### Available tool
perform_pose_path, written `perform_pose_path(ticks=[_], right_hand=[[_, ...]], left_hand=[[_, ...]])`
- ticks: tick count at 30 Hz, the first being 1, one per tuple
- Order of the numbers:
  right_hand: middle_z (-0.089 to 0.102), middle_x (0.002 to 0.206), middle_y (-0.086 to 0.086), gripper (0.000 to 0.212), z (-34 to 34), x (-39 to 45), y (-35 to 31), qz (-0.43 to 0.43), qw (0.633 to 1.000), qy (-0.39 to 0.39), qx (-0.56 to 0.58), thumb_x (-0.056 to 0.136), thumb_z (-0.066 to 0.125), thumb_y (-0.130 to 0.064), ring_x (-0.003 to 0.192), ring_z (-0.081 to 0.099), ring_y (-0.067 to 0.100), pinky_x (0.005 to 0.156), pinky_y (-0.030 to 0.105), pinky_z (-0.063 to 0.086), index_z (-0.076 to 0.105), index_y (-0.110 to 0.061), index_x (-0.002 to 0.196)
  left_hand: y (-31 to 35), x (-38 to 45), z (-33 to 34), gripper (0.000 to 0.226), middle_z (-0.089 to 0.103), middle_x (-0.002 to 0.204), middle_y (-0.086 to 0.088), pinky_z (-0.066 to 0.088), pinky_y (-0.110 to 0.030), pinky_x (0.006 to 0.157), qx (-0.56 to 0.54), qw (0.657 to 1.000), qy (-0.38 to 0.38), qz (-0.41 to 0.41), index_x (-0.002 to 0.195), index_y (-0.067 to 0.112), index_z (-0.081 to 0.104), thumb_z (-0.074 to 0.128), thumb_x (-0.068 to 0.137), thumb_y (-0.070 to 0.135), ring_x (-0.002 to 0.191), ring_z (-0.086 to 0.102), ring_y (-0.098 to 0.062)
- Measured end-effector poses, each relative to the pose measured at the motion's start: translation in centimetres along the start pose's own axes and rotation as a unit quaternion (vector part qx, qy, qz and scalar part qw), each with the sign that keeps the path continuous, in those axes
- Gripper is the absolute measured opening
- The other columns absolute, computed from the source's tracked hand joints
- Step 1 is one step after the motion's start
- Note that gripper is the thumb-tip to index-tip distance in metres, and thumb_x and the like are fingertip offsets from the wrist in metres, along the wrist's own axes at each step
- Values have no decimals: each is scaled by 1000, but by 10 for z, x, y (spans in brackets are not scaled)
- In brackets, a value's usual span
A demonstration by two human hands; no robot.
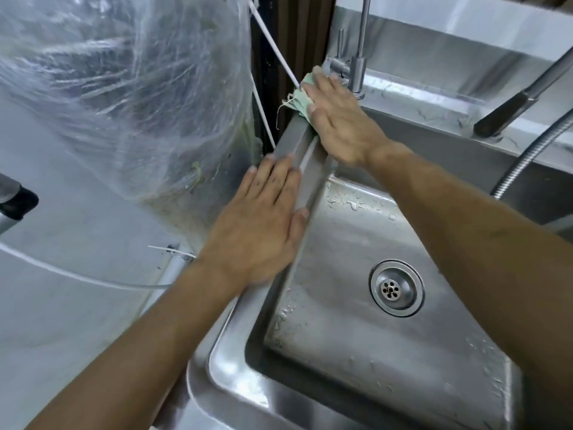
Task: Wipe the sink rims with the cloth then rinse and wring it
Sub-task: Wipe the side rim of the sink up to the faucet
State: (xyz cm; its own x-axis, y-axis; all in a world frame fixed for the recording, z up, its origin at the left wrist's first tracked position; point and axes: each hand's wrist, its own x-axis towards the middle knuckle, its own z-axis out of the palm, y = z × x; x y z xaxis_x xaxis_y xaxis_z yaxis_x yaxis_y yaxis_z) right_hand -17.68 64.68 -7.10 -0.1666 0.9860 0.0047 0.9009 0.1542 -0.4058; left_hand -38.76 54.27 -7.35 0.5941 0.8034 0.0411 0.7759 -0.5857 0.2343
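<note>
R hand [338,125] lies flat, fingers straight, pressing the pale green cloth [299,96] onto the far-left corner of the sink [310,169] rim, just beside the small tap [356,72]. L hand [263,225] rests flat w/ straight fingers on the left rim, nearer. Water drops dot the basin around the drain [396,288]. Clear plastic bag [130,88] hangs left.

the right hand [341,122] presses a pale green cloth [299,99] flat on the far corner of the steel sink rim [305,169], beside a small tap [356,69]. the left hand [260,225] lies flat on the rim nearer. drain [396,288] sits in the wet basin.
</note>
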Motion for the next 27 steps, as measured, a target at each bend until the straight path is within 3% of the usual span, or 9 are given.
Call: perform_pose_path(ticks=[3, 7, 11, 15, 21, 24, 27], right_hand=[[-8, 173, -6, 56, 4, -21, 5, -61, 998, -1, -6, 113, 18, -38, 159, -15, 15, 128, 35, -11, 4, -24, 166], [5, 173, -11, 52, -2, -25, 26, -133, 990, -38, -9, 114, 22, -37, 159, -8, 8, 128, 30, -9, 13, -30, 165], [11, 173, -9, 52, -4, 4, 25, -101, 995, -11, 14, 113, 20, -38, 159, -3, 10, 128, 30, -7, 19, -27, 164], [4, 173, -9, 54, 9, -16, 12, -58, 997, 5, 57, 113, 21, -35, 159, -9, 9, 127, 29, -12, 13, -25, 165], [1, 173, -9, 55, -6, 0, 34, -142, 988, -59, -22, 113, 19, -38, 158, -11, 7, 129, 32, -9, 8, -27, 166], [6, 173, -7, 54, -7, 14, 30, -89, 996, -24, -1, 113, 18, -39, 160, -6, 12, 131, 40, -2, 12, -25, 165], [4, 174, -7, 55, 6, -9, 18, -40, 998, 10, 46, 113, 18, -38, 159, -7, 12, 130, 38, -5, 10, -24, 166]], left_hand=[[-2, 35, 3, 72, -5, 173, -4, -9, -34, 127, 13, 999, -27, -14, 164, 11, 3, 5, 101, 47, 159, -12, -21], [-2, 35, 8, 67, -1, 173, -5, -6, -36, 129, 21, 1000, -2, -12, 164, 11, 7, 12, 106, 45, 159, -9, -19], [-1, 38, 8, 65, 0, 172, -4, -8, -34, 128, 13, 1000, 2, -14, 164, 12, 9, 13, 107, 44, 159, -7, -18], [0, 36, 7, 64, 2, 172, -5, -9, -33, 128, 19, 1000, 6, -17, 164, 10, 10, 15, 108, 42, 159, -6, -17], [-1, 37, 10, 64, 8, 172, -9, -1, -38, 130, 46, 999, 18, -5, 163, 6, 15, 19, 109, 41, 160, 0, -22], [-2, 36, 12, 63, 9, 172, -8, 2, -40, 130, 46, 999, 21, -4, 163, 7, 17, 21, 109, 40, 160, 3, -22], [0, 34, 11, 63, 8, 172, -7, 2, -40, 130, 51, 998, 22, -11, 163, 9, 17, 22, 109, 41, 160, 2, -21]])
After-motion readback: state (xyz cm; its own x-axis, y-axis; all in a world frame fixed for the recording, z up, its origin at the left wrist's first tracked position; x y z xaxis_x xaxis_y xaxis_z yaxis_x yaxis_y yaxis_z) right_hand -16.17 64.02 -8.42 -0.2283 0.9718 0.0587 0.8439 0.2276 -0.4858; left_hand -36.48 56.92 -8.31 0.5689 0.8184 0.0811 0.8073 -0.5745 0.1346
